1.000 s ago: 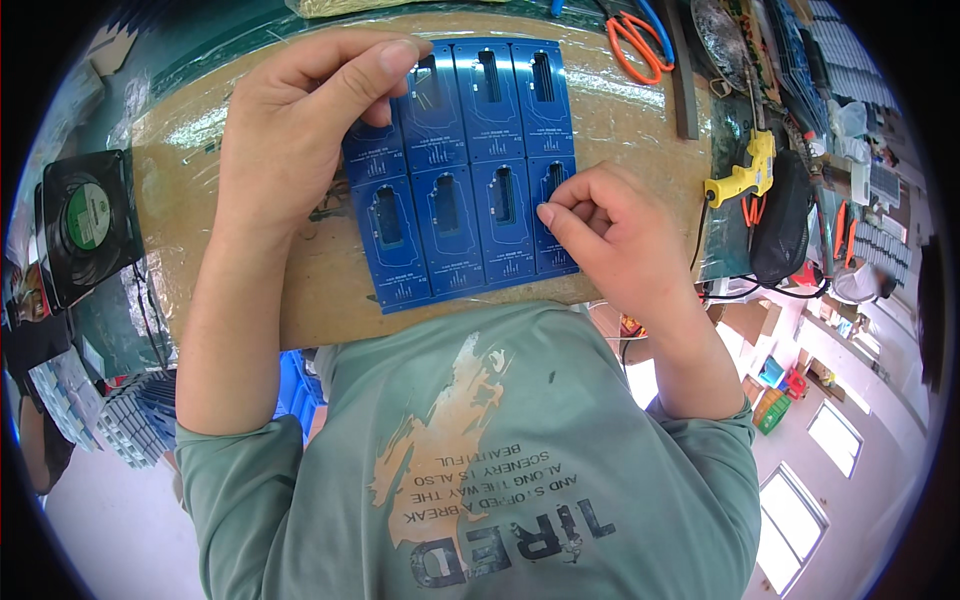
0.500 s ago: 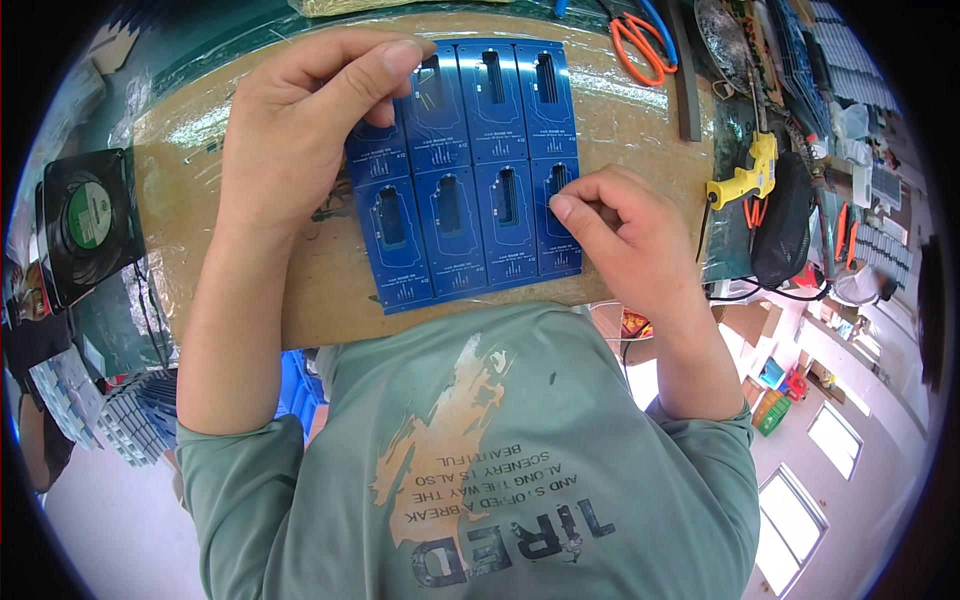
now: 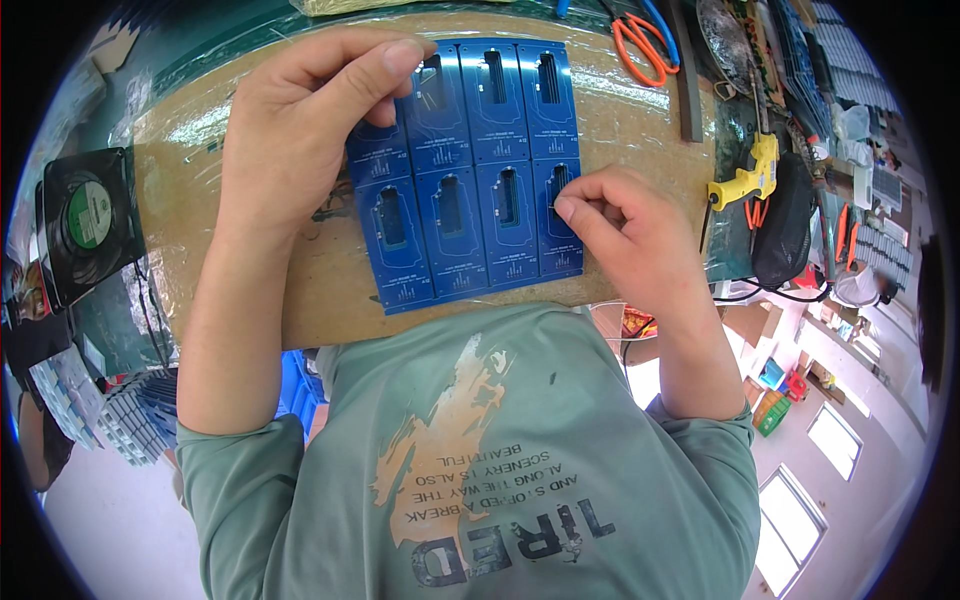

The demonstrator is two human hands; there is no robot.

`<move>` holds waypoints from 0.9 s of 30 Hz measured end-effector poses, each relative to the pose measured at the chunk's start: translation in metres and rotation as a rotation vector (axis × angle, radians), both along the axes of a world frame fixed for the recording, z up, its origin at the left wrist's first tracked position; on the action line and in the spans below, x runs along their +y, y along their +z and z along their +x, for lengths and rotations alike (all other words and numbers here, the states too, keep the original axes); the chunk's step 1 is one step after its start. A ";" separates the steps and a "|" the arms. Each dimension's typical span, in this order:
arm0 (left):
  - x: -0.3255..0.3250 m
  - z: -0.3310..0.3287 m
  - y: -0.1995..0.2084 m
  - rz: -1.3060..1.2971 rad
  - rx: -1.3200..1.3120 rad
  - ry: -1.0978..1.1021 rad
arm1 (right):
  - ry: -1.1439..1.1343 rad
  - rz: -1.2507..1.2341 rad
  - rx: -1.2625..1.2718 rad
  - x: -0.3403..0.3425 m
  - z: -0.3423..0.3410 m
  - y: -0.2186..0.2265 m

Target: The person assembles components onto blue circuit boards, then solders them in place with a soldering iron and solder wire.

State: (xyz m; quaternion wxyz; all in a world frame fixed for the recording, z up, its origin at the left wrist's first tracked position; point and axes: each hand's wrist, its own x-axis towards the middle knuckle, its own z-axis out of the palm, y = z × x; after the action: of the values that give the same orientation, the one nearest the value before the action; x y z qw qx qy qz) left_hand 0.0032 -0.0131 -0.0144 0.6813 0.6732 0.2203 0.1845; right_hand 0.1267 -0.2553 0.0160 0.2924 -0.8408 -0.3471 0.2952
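A blue panel of circuit boards [image 3: 463, 255], in two rows with dark slot-shaped openings, lies on the brown work board. Over its far left corner, my left hand [image 3: 290, 130] is closed, thumb pressed against the forefinger; what it holds, if anything, is hidden. Thin pale wire-like pieces [image 3: 430, 98] show in the opening just beside those fingertips. My right hand [image 3: 635, 230] pinches at the panel's right edge, fingertips over the near right board's opening. Whatever lies in that pinch is too small to name.
A brown work board [image 3: 330, 280] covers the bench. To the left stands a black fan [image 3: 88, 228]. At the right lie orange-handled scissors [image 3: 643, 50], a dark metal bar [image 3: 684, 80], a yellow glue gun [image 3: 750, 175] and a black pouch [image 3: 785, 230].
My right hand has shifted very slightly to the right, still pinched. My left hand and the panel stay practically where they were.
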 end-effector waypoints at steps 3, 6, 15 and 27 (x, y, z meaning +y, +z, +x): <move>-0.001 0.000 0.001 0.005 -0.003 -0.003 | -0.004 0.021 -0.036 0.000 -0.003 0.000; -0.001 -0.001 0.000 0.026 -0.002 0.001 | 0.055 0.038 -0.103 0.000 -0.003 0.000; 0.003 -0.002 0.001 -0.025 -0.039 -0.041 | 0.052 -0.036 -0.164 0.007 -0.005 0.001; 0.008 -0.006 -0.004 -0.518 -0.135 -0.235 | -0.143 0.404 0.347 0.066 -0.021 -0.005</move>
State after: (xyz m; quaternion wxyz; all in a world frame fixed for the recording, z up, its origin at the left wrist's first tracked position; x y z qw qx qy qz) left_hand -0.0026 -0.0055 -0.0182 0.8603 0.4839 0.1348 0.0866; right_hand 0.1053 -0.1895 0.0114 0.5294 -0.7244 -0.2835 0.3384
